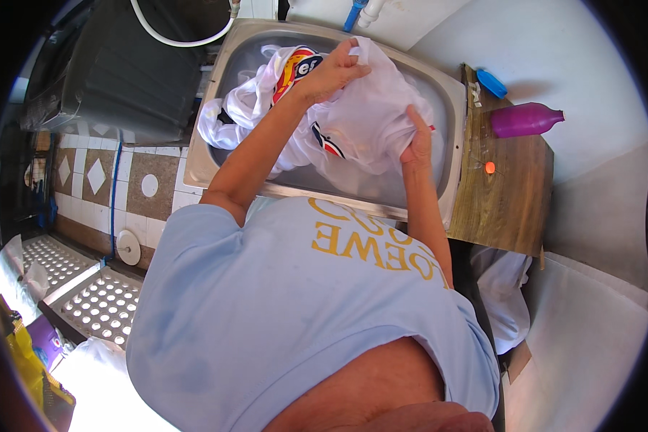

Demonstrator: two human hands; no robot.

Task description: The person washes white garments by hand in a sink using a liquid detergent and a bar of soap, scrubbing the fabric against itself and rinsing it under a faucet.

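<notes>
Wet white cloth (pixel 371 108), thin like a garment with red, yellow and dark blue printed patches, lies bunched in a metal sink (pixel 448 108). My left hand (pixel 338 70) pinches a fold of it near the sink's far side. On the right, my right hand (pixel 417 141) grips another part of the same cloth, thumb on top, and the cloth spreads between the two hands. A heap of the white cloth (pixel 245 104) rests at the sink's left. Shallow water shows around the cloth.
On the wooden counter (pixel 497 201) at the right are a purple bottle (pixel 525 119), a blue brush-like object (pixel 492 83) and an orange cap (pixel 490 168). A dark grey bin-like tub (pixel 137 79) stands left of the sink. White cloth (pixel 500 295) hangs below the counter.
</notes>
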